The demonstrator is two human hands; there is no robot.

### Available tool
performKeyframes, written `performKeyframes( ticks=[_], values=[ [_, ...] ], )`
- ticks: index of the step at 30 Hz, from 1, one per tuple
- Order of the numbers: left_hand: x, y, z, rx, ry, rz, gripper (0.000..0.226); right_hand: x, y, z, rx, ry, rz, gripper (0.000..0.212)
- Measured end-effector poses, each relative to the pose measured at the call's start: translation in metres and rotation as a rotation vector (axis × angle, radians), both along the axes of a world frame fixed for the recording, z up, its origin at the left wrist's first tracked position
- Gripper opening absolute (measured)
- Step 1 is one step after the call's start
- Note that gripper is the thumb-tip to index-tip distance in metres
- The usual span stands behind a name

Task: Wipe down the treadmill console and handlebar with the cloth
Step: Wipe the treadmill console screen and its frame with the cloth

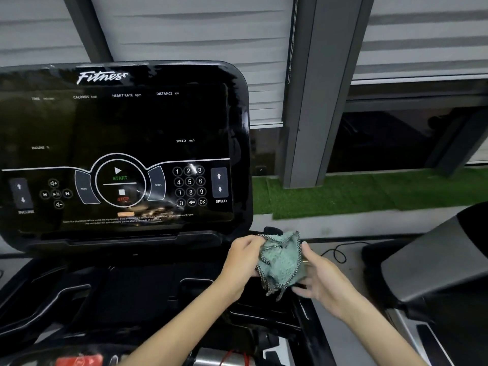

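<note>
So the cloth [281,262] was held bunched up between both hands, just off the lower right corner of the console [118,122], in the air and not touching the glass; the left hand [244,262] was curled round its left edge, fingers tucked in tight; the right hand [320,276] was cupped under its right side, thumb laid up along the hem, fingers bent beneath; nothing else was held by either.

Judging from that, the step looked like getting the cloth bunched or refolded into a pad, with no wiping contact made yet; smears and glare could be seen around the keypad [189,186] on the console's right side, so that patch probably wanted attention. Next move, as guessed: cloth to be gathered into one hand, flat face out, and carried up and left onto the console; light pressure would be wise over the START/STOP ring [120,180], since buttons might get triggered.

Room-wise: plenty of open air was to be had right of the console, towards the pillar [309,101]; below the console, the tray [142,276] had raised black edges where the hem could get snagged; further right of the console a second machine [427,257] was parked close, with a cable [339,253] lying between; the handlebar couldn't be told apart for sure from the dark mouldings under the console.
</note>
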State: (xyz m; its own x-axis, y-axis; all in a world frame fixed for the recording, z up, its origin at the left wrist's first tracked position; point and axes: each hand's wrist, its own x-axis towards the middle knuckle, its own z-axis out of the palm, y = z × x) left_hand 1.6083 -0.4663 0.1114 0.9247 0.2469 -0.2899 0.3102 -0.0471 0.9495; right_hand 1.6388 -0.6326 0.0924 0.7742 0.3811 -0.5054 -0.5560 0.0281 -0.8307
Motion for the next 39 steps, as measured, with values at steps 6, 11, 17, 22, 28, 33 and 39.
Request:
performKeyframes(
  ticks=[6, 11, 17, 22, 28, 33, 39],
  values=[
    [0.002, 0.001, -0.005, 0.146, -0.032, 0.013, 0.057, -0.009, 0.004, 0.0, -0.108, -0.103, 0.069, 0.044],
    [0.001, 0.006, 0.0, 0.317, -0.154, -0.024, 0.039, -0.007, 0.004, -0.005, -0.182, -0.163, 0.003, 0.006],
    [0.005, 0.019, 0.012, 0.553, -0.272, -0.029, 0.03, 0.008, -0.004, -0.014, -0.008, -0.001, -0.159, 0.039],
    [0.013, 0.021, 0.037, 0.441, -0.23, -0.143, 0.023, 0.019, -0.013, -0.022, 0.033, -0.028, -0.105, 0.033],
    [0.023, 0.022, 0.065, 0.228, -0.145, -0.594, 0.023, 0.016, -0.004, 0.003, 0.052, -0.573, 0.398, 0.085],
    [0.037, 0.029, 0.071, 0.433, -0.129, -0.622, 0.015, 0.011, 0.006, 0.013, 0.013, -0.623, 0.455, 0.042],
    [0.04, 0.034, 0.058, 0.914, -0.375, -0.495, 0.039, 0.006, -0.006, 0.019, 0.185, -0.405, 0.338, 0.036]
  ],
)
